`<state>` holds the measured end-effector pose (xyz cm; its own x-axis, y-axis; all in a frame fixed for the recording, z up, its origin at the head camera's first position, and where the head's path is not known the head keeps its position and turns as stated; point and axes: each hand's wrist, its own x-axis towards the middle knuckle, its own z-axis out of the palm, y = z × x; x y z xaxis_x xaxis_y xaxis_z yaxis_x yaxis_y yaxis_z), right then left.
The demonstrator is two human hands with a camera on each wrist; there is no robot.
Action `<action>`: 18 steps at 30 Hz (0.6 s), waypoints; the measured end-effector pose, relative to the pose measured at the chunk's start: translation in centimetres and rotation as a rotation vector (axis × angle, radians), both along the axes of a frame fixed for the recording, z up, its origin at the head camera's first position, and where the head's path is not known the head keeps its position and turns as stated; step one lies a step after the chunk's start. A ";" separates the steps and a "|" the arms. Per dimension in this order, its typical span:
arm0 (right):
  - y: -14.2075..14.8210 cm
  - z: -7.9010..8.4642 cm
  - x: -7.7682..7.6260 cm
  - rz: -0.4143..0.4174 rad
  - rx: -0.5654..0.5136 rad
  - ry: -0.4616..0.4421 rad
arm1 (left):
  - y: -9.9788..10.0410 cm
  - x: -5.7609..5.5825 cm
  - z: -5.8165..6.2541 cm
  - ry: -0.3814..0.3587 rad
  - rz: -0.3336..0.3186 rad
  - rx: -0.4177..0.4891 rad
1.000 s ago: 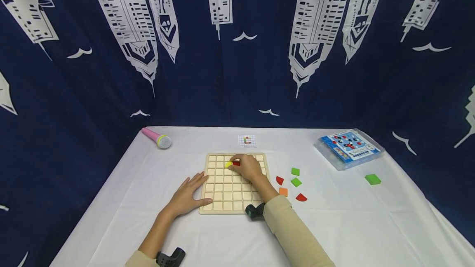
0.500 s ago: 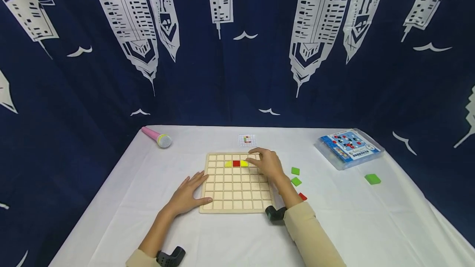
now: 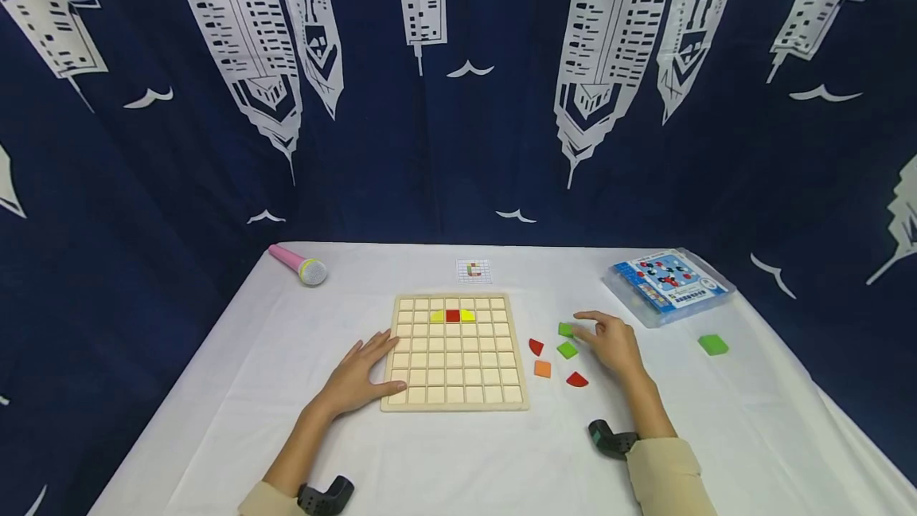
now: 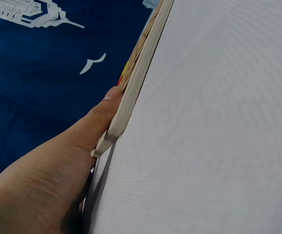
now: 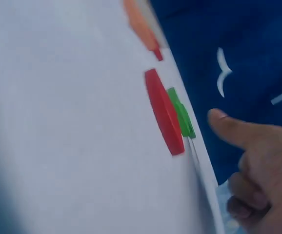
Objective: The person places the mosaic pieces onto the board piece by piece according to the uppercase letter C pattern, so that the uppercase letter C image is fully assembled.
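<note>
A wooden grid board lies on the white table. In its upper part a red square sits between two yellow pieces, the left one and the right one. My left hand rests at the board's left edge, thumb on top; the left wrist view shows that thumb along the rim. My right hand is beside a green square, thumb and index finger apart near its right side. Another green piece lies just in front. Contact with the green square cannot be made out.
Two red quarter-round pieces and an orange square lie right of the board. A green piece lies farther right, near a clear case. A pattern card and pink toy microphone are at the back.
My right hand has left the red square on the board and moved right to the loose green pieces. The left hand stays at the board's edge.
</note>
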<state>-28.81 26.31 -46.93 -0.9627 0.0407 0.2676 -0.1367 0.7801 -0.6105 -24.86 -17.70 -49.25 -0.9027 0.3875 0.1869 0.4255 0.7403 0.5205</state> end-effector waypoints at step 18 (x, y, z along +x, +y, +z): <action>-1.4 -0.7 -0.4 0.042 -0.011 0.006 | -0.1 -0.1 -0.2 0.035 -0.016 0.020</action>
